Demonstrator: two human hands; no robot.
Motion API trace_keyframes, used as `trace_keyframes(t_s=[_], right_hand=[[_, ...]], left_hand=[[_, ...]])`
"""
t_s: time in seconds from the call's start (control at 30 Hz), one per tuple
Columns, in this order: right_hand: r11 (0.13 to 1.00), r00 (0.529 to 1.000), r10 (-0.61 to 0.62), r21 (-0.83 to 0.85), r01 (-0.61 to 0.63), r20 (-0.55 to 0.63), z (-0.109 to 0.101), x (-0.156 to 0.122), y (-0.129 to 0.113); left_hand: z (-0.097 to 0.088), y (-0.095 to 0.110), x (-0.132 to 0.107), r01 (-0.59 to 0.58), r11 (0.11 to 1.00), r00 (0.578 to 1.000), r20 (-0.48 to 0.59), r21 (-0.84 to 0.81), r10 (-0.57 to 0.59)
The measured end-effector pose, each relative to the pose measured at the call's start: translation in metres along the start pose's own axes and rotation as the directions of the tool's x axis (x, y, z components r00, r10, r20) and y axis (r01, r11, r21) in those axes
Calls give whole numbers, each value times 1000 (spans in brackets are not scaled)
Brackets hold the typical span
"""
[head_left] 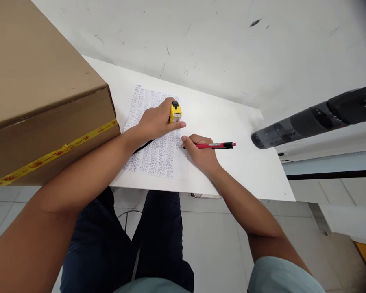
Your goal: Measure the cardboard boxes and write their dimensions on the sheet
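Note:
A sheet of paper (158,156) covered in columns of handwritten figures lies on the white table (232,122). My left hand (155,120) rests on the upper part of the sheet, closed around a yellow tape measure (175,112) with a black top. Below and to its right, my right hand (203,154) pinches a red pen (212,145) with a black end. The pen's tip is at the sheet's right side, partly hidden by my fingers. Under my left wrist a thin black strip (142,146) shows; what it belongs to is hidden.
A large cardboard box (49,97) with yellow tape stands at the left, beside my left forearm. Behind the table rises a scuffed white wall (201,44). A dark cylindrical object (293,128) slants in from the right over the table's end.

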State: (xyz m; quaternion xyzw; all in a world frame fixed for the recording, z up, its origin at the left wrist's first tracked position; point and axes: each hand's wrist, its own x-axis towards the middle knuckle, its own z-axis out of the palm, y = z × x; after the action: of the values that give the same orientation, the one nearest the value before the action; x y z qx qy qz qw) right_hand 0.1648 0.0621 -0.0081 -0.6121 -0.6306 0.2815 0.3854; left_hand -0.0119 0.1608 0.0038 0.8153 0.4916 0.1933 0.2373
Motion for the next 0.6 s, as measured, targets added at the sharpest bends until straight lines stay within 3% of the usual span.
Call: trace_keyframes(t_s=[0.2, 0.5, 0.6], right_hand=[[999, 997, 8, 34, -10, 74, -1, 2, 1], [1000, 999, 12, 8, -11, -44, 1, -1, 1], [1000, 1000, 17, 10, -17, -16, 0, 0, 1]], left_hand=[[1, 0, 0, 9, 1000, 1000, -7, -21, -9], [-1, 0, 0, 5, 1000, 1000, 4, -18, -5], [-1, 1, -1, 3, 1000, 1000, 10, -10, -3]])
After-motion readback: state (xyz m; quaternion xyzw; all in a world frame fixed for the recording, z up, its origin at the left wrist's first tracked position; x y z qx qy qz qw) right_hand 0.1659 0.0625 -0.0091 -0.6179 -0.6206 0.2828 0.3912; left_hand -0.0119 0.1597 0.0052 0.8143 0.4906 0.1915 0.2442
